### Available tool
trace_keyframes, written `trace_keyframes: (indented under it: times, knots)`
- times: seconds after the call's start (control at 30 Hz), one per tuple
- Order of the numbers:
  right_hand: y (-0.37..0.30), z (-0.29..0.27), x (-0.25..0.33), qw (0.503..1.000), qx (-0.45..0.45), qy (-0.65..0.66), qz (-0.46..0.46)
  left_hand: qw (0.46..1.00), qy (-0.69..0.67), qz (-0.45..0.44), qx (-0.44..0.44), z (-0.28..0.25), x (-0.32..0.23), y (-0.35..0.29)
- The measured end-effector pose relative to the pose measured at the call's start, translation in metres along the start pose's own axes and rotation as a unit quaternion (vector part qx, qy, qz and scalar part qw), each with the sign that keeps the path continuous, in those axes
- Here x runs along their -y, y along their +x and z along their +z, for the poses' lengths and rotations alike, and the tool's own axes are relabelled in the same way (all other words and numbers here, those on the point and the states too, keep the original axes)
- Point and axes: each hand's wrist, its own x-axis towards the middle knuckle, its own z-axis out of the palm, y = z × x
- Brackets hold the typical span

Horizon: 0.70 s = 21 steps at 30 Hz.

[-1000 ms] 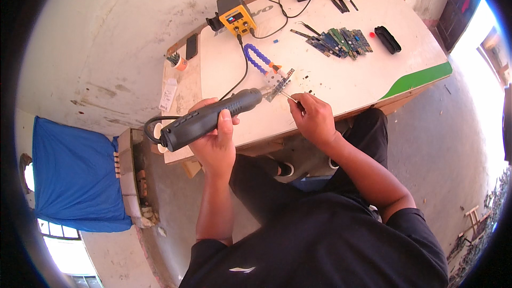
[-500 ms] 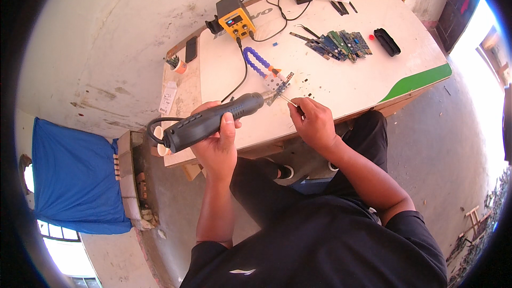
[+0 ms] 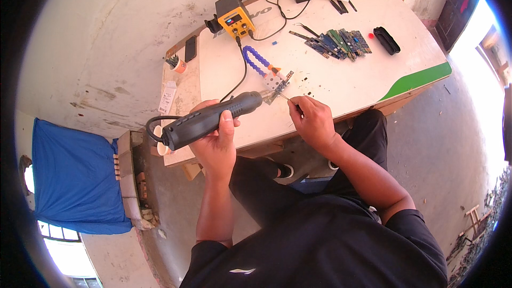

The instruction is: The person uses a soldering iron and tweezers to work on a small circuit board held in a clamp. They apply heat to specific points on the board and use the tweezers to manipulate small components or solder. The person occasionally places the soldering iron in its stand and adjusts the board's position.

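Observation:
My left hand [image 3: 217, 141] is wrapped around the black handle of a hot air gun [image 3: 213, 121], its nozzle aimed right at a small circuit board [image 3: 280, 86]. The board is tilted over the table, next to the orange-tipped end of a blue segmented flexible arm [image 3: 255, 60]. My right hand [image 3: 313, 120] pinches a thin pointed tool [image 3: 286, 97], its tip at the board's lower right edge. Fingers hide most of this tool, so its exact kind does not show. Small dark bits [image 3: 305, 79] lie just right of the board.
A yellow-and-black soldering station [image 3: 234, 17] stands at the back, cables running from it. Several circuit boards [image 3: 341, 45] lie in a pile at right, beside a black case [image 3: 386, 41]. Further left are a phone [image 3: 191, 48] and a paper cup [image 3: 179, 65]. The white table [image 3: 341, 88] has a green corner.
The hot air gun and my left hand have shifted very slightly left. My right hand and its tool have barely moved; the tool's tip stays at the board.

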Motion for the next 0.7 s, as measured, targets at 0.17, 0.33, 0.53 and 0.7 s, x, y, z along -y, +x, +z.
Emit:
trace_keyframes:
  times: [0.17,0.33,0.53,0.7]
  knots:
    - [0.0010,-0.0003,-0.0001,1.000,-0.004,-0.002,-0.005,1.000,-0.003,-0.003,-0.004,0.0012,-0.0008,-0.0004]
    - [0.0015,-0.0002,-0.0010,1.000,-0.004,-0.001,-0.010,1.000,-0.029,-0.010,0.004,-0.0018,0.0032,-0.0006]
    - [0.0025,-0.0008,-0.0006,1.000,-0.003,0.001,-0.010,1.000,-0.025,-0.007,0.007,-0.0036,0.0062,-0.0006]
    - [0.0025,-0.0004,-0.0019,1.000,-0.010,0.006,-0.010,1.000,-0.023,-0.007,0.003,-0.0029,0.0062,-0.0003]
